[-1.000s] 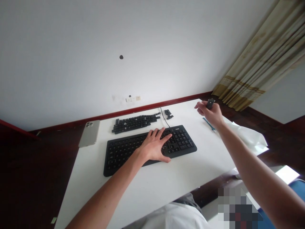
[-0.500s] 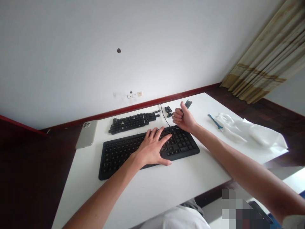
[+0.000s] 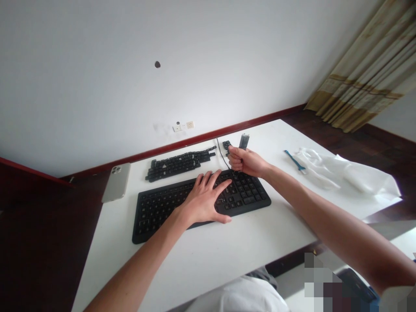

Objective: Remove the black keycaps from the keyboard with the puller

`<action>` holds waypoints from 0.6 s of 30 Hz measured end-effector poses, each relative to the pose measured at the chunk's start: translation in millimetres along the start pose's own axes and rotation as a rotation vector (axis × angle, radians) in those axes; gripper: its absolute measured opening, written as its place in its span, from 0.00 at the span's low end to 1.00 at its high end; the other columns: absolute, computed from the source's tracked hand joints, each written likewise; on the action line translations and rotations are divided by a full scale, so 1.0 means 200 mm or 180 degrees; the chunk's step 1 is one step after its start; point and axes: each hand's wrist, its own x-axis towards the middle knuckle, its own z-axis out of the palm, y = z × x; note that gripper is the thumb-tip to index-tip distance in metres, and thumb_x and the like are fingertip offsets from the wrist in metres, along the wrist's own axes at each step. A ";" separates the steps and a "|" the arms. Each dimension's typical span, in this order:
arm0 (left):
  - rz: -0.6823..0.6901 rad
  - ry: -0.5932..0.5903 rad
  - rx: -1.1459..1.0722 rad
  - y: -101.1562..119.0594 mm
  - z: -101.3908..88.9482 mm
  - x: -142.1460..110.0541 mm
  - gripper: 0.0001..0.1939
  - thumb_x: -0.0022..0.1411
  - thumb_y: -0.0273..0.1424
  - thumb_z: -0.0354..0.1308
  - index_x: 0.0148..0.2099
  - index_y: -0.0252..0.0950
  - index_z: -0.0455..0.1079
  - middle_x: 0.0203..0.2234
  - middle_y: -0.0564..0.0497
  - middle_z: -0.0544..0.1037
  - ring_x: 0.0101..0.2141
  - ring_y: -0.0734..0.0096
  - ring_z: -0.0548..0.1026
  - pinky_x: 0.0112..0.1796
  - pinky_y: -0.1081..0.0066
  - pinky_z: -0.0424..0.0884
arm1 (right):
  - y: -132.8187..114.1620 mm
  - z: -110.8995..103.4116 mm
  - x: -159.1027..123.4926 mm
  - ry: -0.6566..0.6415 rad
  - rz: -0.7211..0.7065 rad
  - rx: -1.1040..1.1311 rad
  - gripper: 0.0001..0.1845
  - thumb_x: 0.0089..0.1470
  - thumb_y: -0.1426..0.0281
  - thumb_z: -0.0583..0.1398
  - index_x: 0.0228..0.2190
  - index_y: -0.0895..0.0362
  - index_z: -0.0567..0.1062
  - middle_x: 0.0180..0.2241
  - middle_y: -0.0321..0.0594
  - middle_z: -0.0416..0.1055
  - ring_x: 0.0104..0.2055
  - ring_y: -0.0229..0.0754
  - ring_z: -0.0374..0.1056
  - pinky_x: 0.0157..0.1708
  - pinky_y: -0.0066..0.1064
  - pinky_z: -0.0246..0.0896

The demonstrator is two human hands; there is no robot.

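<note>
A black keyboard (image 3: pixel 162 208) lies on the white table, several of its key places bare on the right part. My left hand (image 3: pixel 203 199) rests across its middle, fingers spread, pressing on it and gripping nothing. Above the keyboard's back right edge, my right hand (image 3: pixel 247 161) is closed in a fist around a small dark grey tool (image 3: pixel 244 141) with a pale end; the part inside and below the fist is hidden. Behind the keyboard are rows of loose black keycaps (image 3: pixel 178 164). A smaller group of keycaps (image 3: pixel 226 144) lies near my right hand, partly covered by it.
A phone (image 3: pixel 116 182) lies at the table's left edge. On the right are a blue brush-like tool (image 3: pixel 294 160) and a crumpled white plastic bag (image 3: pixel 364 173). The keyboard's cable (image 3: pixel 221 151) runs to the back edge. The wall with sockets (image 3: pixel 183 126) stands behind the table.
My right hand has moved slightly left and turned, so the grey tool now points more upright and the thumb lies toward the left. My left hand stays on the keyboard.
</note>
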 end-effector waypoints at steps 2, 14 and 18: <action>0.0016 0.0009 0.0015 0.00 0.00 0.00 0.62 0.49 0.59 0.72 0.79 0.52 0.50 0.80 0.48 0.39 0.76 0.32 0.38 0.73 0.37 0.38 | 0.00 0.01 0.00 0.0040 -0.0049 -0.0010 0.32 0.60 0.51 0.69 0.23 0.53 0.57 0.21 0.27 0.46 0.22 0.33 0.39 0.20 0.27 0.40; -0.0204 0.0754 0.0054 0.12 0.08 0.08 0.52 0.59 0.69 0.58 0.73 0.41 0.59 0.75 0.36 0.56 0.75 0.32 0.48 0.71 0.30 0.41 | 0.03 0.06 0.01 0.0511 -0.0253 0.0305 0.34 0.56 0.54 0.71 0.23 0.52 0.53 0.20 0.25 0.43 0.21 0.31 0.36 0.18 0.28 0.36; -0.0232 0.0836 0.0016 0.15 0.09 0.13 0.48 0.60 0.62 0.65 0.71 0.40 0.61 0.72 0.35 0.60 0.74 0.35 0.52 0.71 0.32 0.45 | 0.04 0.07 0.00 0.0787 -0.0388 0.0241 0.34 0.56 0.55 0.70 0.21 0.52 0.52 0.19 0.26 0.43 0.21 0.31 0.38 0.17 0.28 0.36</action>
